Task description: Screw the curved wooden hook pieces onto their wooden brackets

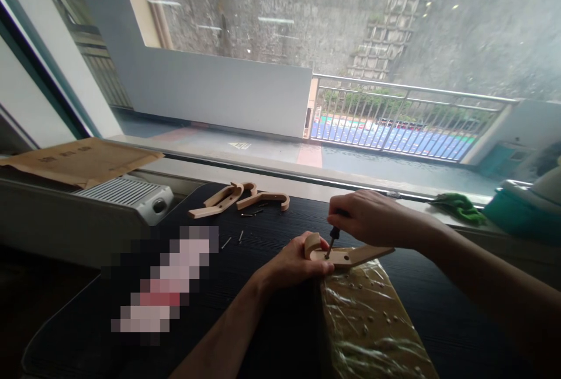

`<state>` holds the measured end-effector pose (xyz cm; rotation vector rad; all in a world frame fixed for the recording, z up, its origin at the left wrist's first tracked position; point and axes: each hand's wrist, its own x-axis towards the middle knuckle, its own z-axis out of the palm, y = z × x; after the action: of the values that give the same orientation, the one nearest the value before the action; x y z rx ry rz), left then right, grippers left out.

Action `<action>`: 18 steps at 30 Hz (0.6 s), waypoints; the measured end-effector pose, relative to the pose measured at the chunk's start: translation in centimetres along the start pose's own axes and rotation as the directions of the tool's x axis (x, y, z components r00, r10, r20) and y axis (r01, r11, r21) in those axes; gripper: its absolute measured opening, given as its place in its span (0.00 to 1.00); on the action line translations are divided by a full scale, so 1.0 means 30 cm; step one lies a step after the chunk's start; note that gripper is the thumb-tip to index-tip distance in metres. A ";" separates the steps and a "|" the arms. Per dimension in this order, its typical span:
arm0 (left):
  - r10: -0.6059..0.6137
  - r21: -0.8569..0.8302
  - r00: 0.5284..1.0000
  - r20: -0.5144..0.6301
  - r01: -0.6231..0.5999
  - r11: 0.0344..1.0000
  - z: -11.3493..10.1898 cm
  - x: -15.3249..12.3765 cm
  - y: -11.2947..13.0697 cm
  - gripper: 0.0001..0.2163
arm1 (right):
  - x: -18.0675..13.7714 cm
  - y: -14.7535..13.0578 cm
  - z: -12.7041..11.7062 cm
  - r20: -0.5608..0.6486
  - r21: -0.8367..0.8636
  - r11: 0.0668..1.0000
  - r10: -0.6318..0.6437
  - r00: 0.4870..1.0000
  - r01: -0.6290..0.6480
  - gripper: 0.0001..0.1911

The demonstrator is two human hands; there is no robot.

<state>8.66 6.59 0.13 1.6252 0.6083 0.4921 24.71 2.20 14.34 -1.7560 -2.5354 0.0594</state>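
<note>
My left hand [302,259] grips the curled end of a wooden hook [370,254], which lies on a block wrapped in shiny tape [377,315]. In my right hand [363,215] is a screwdriver [334,234], held by its dark handle. Its shaft slants down, and the tip meets the wood at a hole near the curled end. A second hole in the hook shows dark beside it. Small holes or bumps dot the top of the wrapped block.
More wooden hooks [263,198] lie at the back of the dark table [280,224], with several loose screws [241,237] near them. A radiator [131,195] carrying a cardboard sheet [83,160] stands left. On the right sill are a green cloth [460,208] and a teal basin [511,209].
</note>
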 end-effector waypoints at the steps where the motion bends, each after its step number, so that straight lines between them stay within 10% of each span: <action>1: 0.003 0.008 1.000 -0.006 -0.003 1.000 0.000 0.000 -0.002 0.16 | 0.000 -0.006 0.001 -0.003 -0.004 1.000 0.020 1.000 -0.020 0.13; 18: -0.011 -0.040 1.000 0.017 0.012 0.999 0.000 -0.006 0.012 0.15 | -0.030 -0.018 -0.060 0.124 0.011 0.977 -0.212 0.969 0.212 0.12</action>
<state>8.55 6.45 0.48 1.5853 0.5917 0.4791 24.63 1.18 16.15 -1.5152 -2.7965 0.1602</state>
